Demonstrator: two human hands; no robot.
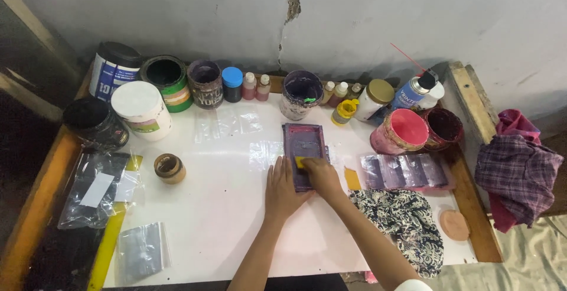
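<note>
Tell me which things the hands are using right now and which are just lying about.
In use: small purple screen frame, steadied by left hand; yellow squeegee, pressed on it by right hand.

Lying about: paint tubs, small bottles, spray can, patterned cloth, plastic bags.

A small rectangular printing frame lies flat on the white surface, its long side pointing away from the person. It is stained purple, with pink along the far edge. A small yellow squeegee rests on its near part.
</note>
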